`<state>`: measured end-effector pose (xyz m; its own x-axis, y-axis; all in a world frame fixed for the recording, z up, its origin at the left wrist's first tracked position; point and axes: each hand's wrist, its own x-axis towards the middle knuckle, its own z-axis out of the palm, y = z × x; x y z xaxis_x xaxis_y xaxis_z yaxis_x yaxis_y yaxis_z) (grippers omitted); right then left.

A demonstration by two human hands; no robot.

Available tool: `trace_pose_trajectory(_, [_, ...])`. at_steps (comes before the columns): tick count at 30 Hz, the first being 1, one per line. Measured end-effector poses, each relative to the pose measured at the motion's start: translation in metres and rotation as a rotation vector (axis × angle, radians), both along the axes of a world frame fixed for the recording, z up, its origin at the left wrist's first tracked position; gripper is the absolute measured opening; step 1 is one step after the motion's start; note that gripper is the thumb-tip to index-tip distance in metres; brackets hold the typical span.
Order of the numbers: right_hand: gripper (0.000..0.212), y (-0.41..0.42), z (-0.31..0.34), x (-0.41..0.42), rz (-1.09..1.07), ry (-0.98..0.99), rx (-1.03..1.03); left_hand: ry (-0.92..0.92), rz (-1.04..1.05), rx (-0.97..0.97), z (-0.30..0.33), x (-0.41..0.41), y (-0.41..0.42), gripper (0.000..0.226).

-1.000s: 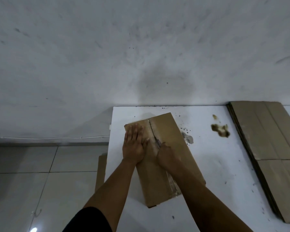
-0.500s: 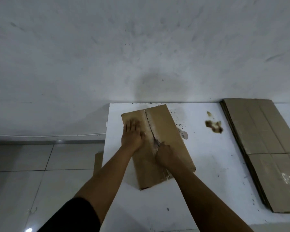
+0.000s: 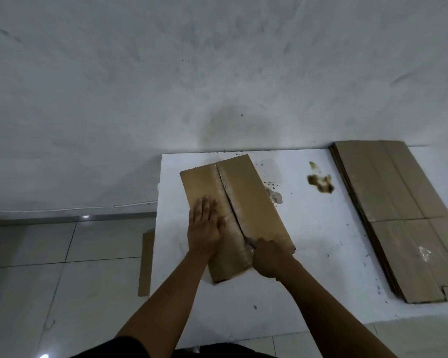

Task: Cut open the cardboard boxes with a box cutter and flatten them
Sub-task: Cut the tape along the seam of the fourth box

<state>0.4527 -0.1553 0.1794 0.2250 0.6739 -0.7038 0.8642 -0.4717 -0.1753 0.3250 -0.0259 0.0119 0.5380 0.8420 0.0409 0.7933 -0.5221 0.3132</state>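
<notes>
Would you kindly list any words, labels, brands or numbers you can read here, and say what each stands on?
None can be read. The cardboard box, the stack of flattened cardboard and the white table show no lettering; the table bears only brown stains and dark specks.

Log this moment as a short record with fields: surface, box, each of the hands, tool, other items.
surface: white table, brown stains near its far edge
box: cardboard box lying flat on the table, centre seam running lengthwise
left hand: flat on the box left of the seam, fingers straight, pressing down
right hand: curled round the box cutter at the near end of the seam
tool: only the cutter's tip shows, on the seam
other items: stack of flattened cardboard on the table's right side; a cardboard piece on the floor beside the table
</notes>
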Motion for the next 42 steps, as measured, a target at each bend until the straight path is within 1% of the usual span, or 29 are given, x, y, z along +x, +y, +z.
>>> trace_pose_trajectory(3, [0.043,-0.016,0.001,-0.004,-0.063,-0.024,-0.006,0.003,0.010,0.004,0.000,0.003,0.000,0.062])
trace_pose_trajectory(9, [0.042,-0.032,0.002,-0.008,-0.109,-0.052,-0.011,-0.003,0.009,0.031,0.003,0.002,-0.002,0.063])
trace_pose_trajectory(15, [0.029,-0.054,-0.004,-0.008,-0.195,-0.073,-0.004,0.007,0.010,0.051,0.004,0.002,-0.002,0.063])
trace_pose_trajectory(20, [0.023,-0.069,-0.006,-0.009,-0.215,-0.087,0.004,0.020,0.016,0.038,0.001,0.002,-0.001,0.063])
trace_pose_trajectory(25, [0.021,-0.075,-0.008,-0.010,-0.238,-0.076,0.032,0.022,0.011,0.035,0.002,0.003,-0.001,0.063])
trace_pose_trajectory(30, [0.022,-0.075,-0.001,-0.012,-0.245,-0.059,0.042,0.013,0.007,0.030,0.005,0.002,-0.002,0.067])
trace_pose_trajectory(34, [0.032,-0.070,0.003,-0.010,-0.280,-0.094,0.142,0.014,0.004,0.025,0.005,0.002,-0.001,0.070])
trace_pose_trajectory(37, [0.041,-0.069,0.001,-0.013,-0.249,-0.093,0.160,0.018,0.003,0.015,0.007,0.001,-0.002,0.071])
trace_pose_trajectory(42, [0.030,-0.073,-0.014,-0.013,-0.241,-0.111,0.165,0.008,0.004,0.030,0.008,0.002,-0.003,0.070])
